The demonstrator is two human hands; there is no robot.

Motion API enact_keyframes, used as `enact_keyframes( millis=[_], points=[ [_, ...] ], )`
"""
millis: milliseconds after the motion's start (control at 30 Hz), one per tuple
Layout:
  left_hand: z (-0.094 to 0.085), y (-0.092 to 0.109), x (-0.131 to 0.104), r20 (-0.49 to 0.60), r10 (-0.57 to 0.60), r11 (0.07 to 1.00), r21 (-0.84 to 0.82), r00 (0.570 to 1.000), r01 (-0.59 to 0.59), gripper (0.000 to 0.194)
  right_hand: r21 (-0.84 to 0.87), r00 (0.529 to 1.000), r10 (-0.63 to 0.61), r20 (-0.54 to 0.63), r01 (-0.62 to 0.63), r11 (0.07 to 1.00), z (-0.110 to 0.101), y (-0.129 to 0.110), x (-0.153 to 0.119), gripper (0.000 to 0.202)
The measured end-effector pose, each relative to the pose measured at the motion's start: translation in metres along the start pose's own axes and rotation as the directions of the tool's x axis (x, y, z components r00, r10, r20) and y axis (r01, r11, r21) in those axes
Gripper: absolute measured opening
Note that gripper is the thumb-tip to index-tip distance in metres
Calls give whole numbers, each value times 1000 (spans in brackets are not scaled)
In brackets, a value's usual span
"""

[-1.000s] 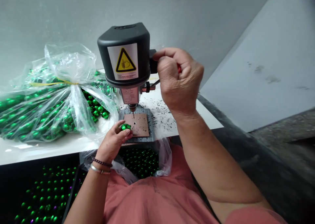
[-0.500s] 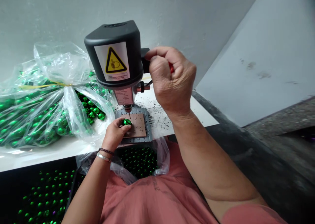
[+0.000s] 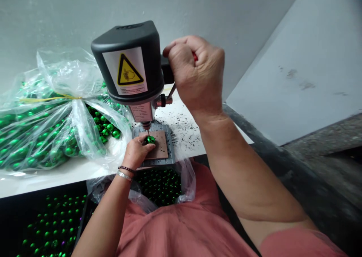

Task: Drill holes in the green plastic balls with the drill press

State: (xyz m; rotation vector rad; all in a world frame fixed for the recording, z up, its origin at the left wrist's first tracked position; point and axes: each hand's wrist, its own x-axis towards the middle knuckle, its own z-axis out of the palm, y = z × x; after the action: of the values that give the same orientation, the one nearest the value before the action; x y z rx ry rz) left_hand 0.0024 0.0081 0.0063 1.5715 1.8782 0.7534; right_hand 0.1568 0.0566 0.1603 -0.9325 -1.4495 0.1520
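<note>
A shiny green ball (image 3: 151,139) sits on a brown board (image 3: 160,150) on the base of a small bench drill press (image 3: 127,61). My left hand (image 3: 138,150) pinches this ball between thumb and fingers, right under the drill bit (image 3: 148,132). The bit's tip meets the top of the ball or is very close to it; I cannot tell which. My right hand (image 3: 198,72) is wrapped round the press's feed lever, and a bit of its red knob shows between the fingers. A black motor housing with a yellow warning label tops the press.
On the left of the white table (image 3: 70,174) lies a tied clear plastic bag (image 3: 82,117) full of green balls. Dark shavings (image 3: 183,129) are scattered right of the press. Below the table edge are a plastic-lined container (image 3: 188,181) of green balls and a black tray (image 3: 17,211) with more.
My left hand has shifted slightly right with the green ball, bringing it under the bit. My right hand has moved a little up in view with the lever.
</note>
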Motion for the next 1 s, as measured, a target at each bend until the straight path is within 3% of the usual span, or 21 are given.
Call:
enact_keyframes(
  millis=[133,300,467,667,1000],
  points=[
    [1,-2,2,32,42,999,21,999,-43,31,-45,996,86,14,-85,995,7,2,13,20],
    [3,-7,2,-11,118,991,67,993,-117,25,-29,998,67,-10,-67,997,7,2,12,23],
    [4,-9,2,-12,121,989,86,993,-120,25,-9,996,-87,-32,87,996,-4,-2,-18,21],
    [3,-7,0,7,140,983,119,990,-140,25,-169,964,-243,-113,222,960,-13,2,-60,22],
    [5,-7,-1,-16,110,991,83,994,-108,29,-266,951,-295,-90,263,928,-14,11,-83,24]
  ],
)
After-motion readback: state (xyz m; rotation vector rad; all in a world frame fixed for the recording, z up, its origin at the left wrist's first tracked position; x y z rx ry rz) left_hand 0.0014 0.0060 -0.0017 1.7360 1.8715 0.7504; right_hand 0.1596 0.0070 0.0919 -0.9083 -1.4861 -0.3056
